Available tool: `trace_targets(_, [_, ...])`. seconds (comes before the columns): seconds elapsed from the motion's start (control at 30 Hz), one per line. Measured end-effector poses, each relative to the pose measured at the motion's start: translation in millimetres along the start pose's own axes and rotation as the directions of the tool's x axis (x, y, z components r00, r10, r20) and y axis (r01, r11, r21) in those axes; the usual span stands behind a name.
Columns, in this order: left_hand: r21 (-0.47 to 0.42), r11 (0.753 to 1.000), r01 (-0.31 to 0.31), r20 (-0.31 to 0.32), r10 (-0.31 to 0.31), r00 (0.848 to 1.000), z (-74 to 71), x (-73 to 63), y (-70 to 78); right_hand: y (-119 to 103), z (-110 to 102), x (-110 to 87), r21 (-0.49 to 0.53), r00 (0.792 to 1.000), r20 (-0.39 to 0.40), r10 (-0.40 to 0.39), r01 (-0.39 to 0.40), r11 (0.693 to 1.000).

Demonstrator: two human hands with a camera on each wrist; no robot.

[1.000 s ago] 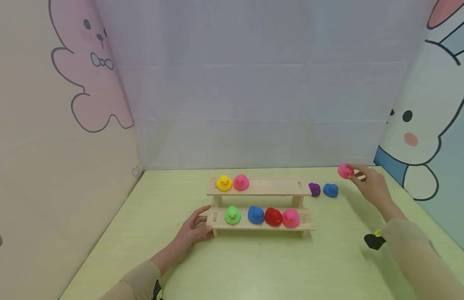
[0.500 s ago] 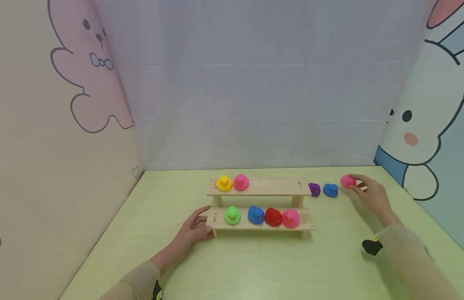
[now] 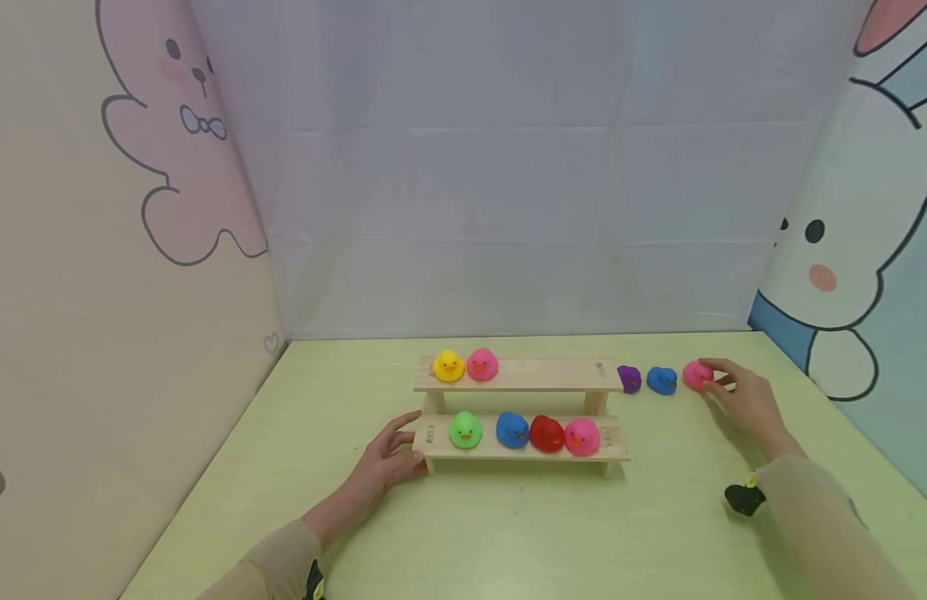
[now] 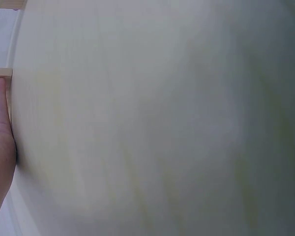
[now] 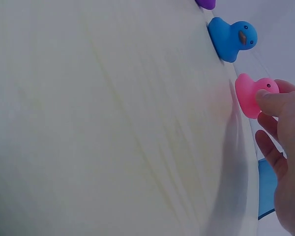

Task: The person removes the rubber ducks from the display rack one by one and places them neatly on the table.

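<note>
In the head view my right hand [image 3: 749, 400] pinches a pink rubber duck [image 3: 697, 375] between thumb and fingers, at the table's right rear. The right wrist view shows that pink duck [image 5: 248, 96] close to the surface, its head partly behind the thumb. Beside it sit a blue duck [image 3: 662, 381] and a purple duck [image 3: 629, 379], the purple one partly behind the shelf. My left hand [image 3: 384, 458] holds the left end of a two-step wooden shelf [image 3: 553, 375], thumb at the front corner and index finger at the back corner.
The upper step carries a yellow duck [image 3: 448, 366] and a pink one. On the lower step stand a green duck [image 3: 465, 430], a blue duck [image 3: 513, 430], a red duck [image 3: 547, 434] and a pink one. A pale curtain [image 3: 508, 183] hangs behind the table.
My right hand has lowered the pink duck and brought it slightly right, into line with the blue and purple ducks. The left hand and shelf have stayed put.
</note>
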State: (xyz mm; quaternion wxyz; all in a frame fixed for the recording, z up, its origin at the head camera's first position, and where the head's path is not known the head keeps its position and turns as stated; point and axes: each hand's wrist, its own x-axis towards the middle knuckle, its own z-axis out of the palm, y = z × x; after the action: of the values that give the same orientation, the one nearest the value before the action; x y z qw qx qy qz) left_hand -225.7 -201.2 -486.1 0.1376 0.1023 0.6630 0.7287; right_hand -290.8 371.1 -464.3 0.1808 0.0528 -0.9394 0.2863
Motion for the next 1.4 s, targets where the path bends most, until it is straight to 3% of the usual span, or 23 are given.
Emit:
trace_targets(0.37, [0.006, 1.000, 0.001, -0.001, -0.001, 1.000, 0.6, -0.6, 1.1, 4.2, 1.1, -2.2, 0.016, 0.998, 0.045, 0.043, -0.044, 0.999])
trace_targets(1.4, [-0.002, 1.000, -0.007, 0.000, 0.007, 1.000, 0.4, -0.8, -0.1, 4.3, -7.2, 2.9, -0.019, 0.991, 0.134, 0.024, -0.021, 1.000])
